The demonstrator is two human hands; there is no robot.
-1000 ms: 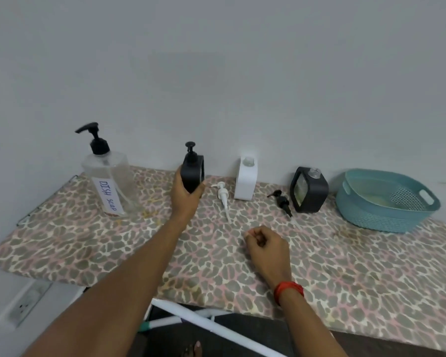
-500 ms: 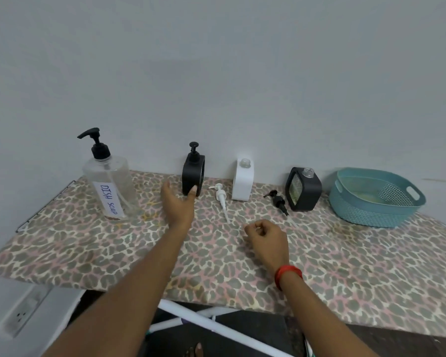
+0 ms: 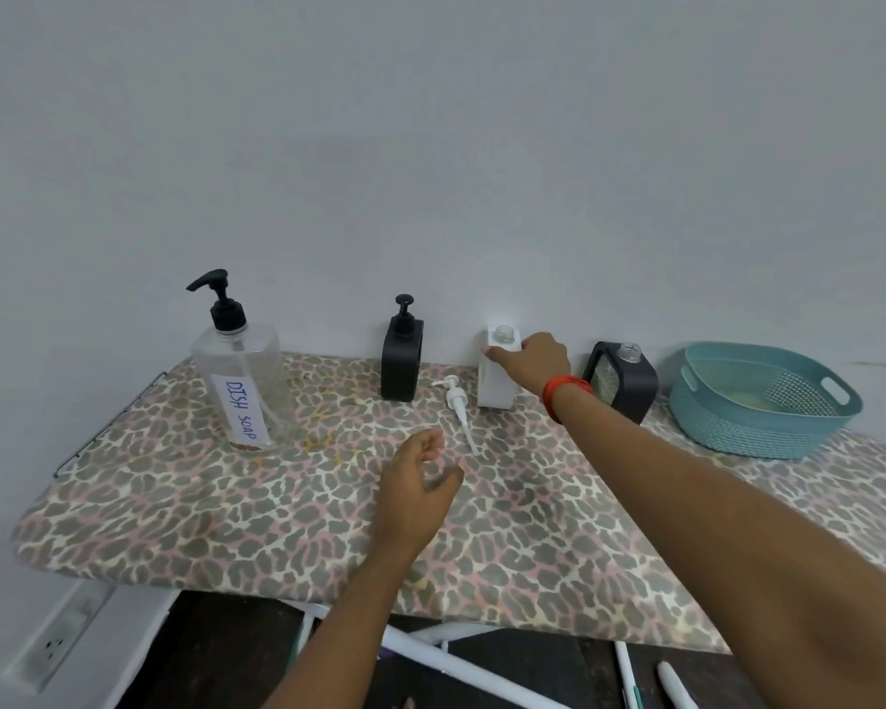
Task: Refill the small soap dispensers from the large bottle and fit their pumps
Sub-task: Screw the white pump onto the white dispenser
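1 small bottle done, 2 to go.
Right hand (image 3: 530, 361) grabs the white bottle (image 3: 494, 381); left hand (image 3: 415, 496) loose, holding nothing; black bottle (image 3: 401, 361) has its pump.

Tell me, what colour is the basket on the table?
The basket is teal, a blue-green. The head view, the only one, shows it at the right end of the table.

Single head-worn wide-angle view, no second camera to overlap with. It looked forward and slightly down from standing height at the desk (image 3: 185, 509), facing a plain wall (image 3: 430, 145) that filled the upper half. Both forearms entered from the bottom edge, so the desk sat within arm's reach. Fisheye bent the desk's edges. The floor and a wall socket (image 3: 57, 642) showed below the front edge.
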